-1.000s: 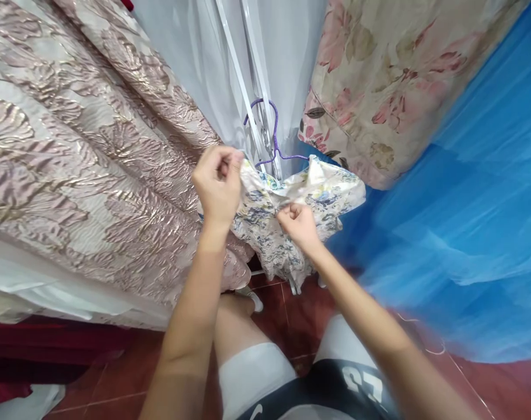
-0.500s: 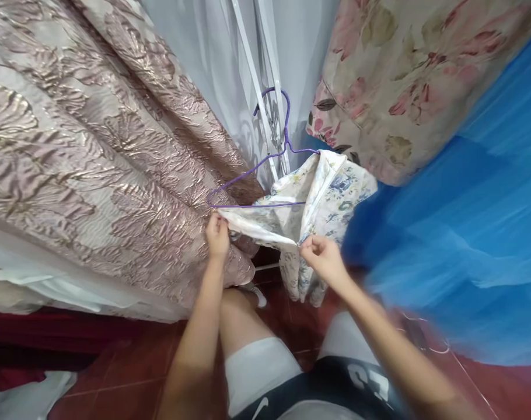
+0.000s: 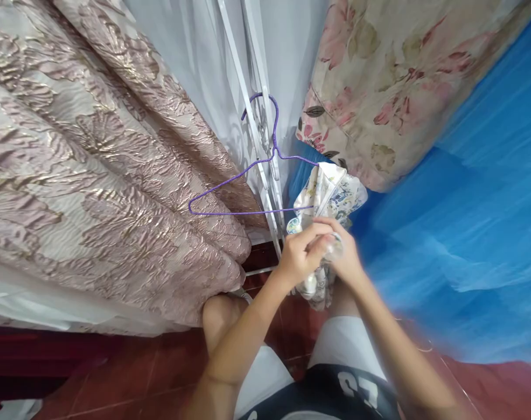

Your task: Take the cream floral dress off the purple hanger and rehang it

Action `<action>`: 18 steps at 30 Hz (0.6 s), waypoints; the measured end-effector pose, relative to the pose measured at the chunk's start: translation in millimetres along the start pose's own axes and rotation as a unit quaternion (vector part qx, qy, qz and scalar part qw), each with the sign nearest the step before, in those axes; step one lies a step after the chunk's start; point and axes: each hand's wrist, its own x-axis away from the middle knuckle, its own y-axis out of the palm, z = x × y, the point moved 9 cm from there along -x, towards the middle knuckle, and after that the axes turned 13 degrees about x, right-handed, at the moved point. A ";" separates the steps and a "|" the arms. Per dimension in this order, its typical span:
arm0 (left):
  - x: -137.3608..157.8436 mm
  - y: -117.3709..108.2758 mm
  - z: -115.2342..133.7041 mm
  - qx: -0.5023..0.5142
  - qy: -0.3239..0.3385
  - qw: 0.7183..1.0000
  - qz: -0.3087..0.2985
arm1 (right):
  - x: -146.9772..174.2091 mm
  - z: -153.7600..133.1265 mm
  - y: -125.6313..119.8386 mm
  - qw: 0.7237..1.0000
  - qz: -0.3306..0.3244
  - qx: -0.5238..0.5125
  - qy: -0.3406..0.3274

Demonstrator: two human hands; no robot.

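Note:
A purple hanger (image 3: 230, 182) hangs by its hook near a pair of white bars. Over its right shoulder drapes a white garment with blue and yellow flowers (image 3: 346, 195), while the hanger's left side is bare. Just below the hanger's bottom bar, my left hand (image 3: 303, 254) grips bunched cloth of the garment. My right hand (image 3: 344, 251) is closed on the same cloth, close against the left, its fingers partly hidden. The garment's lower part dangles beneath both hands.
Pink-gold textured fabric (image 3: 116, 175) fills the left side. White bars (image 3: 248, 87) stand before a pale curtain. Floral fabric (image 3: 392, 87) hangs at upper right beside blue cloth (image 3: 458, 251). Red floor tiles (image 3: 129, 373) lie below.
My left hand has moved right, from the hanger's left end to beside my right hand. The garment's stretched edge is now gathered, leaving the hanger's left side bare.

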 end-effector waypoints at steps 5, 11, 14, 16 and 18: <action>6.7 26.6 -0.8 0.047 -0.042 0.998 -0.014 | -24.6 7.1 -17.6 0.999 -0.013 -0.033 0.026; 27.0 14.2 -5.5 0.042 -0.078 0.996 -0.004 | 8.0 71.0 -36.4 0.976 0.123 -0.053 0.172; 29.4 9.2 -6.8 0.022 -0.076 0.997 0.008 | 33.5 70.0 -38.4 0.970 0.160 -0.064 0.172; 27.9 6.6 -6.8 0.013 -0.077 0.997 0.022 | 41.2 53.8 -32.2 0.981 0.119 -0.074 0.136; 24.9 3.5 -7.3 0.011 -0.093 0.995 0.032 | 42.8 30.9 -9.3 0.989 -0.027 -0.105 0.096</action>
